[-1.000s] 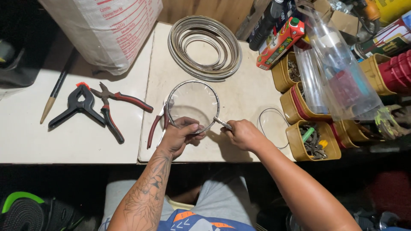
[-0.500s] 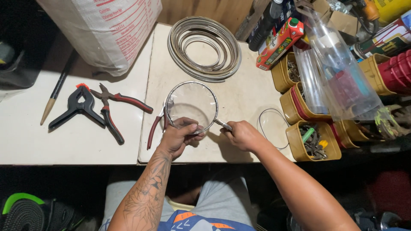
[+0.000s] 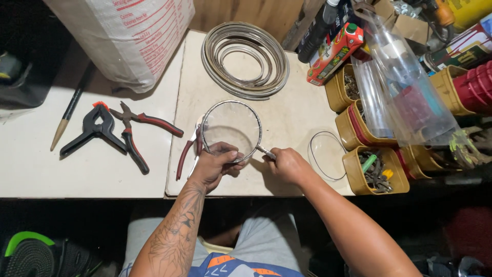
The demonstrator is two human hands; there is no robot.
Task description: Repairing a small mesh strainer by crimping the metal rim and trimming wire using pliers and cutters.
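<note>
Two pliers (image 3: 148,134) — coil (image 3: 245,60) beyond ring (image 3: 231,131).

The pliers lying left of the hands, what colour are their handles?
Red and black handles on the pliers, clearest in the head view.

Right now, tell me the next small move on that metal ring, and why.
Probably keep the left hand steady on the thin round metal ring while the right hand works its small metal tool at the ring's edge: the tool tip already meets the ring there.

Workshop — pliers (image 3: 134,134), clamp (image 3: 95,129), hardware tubs (image 3: 375,169)
</note>
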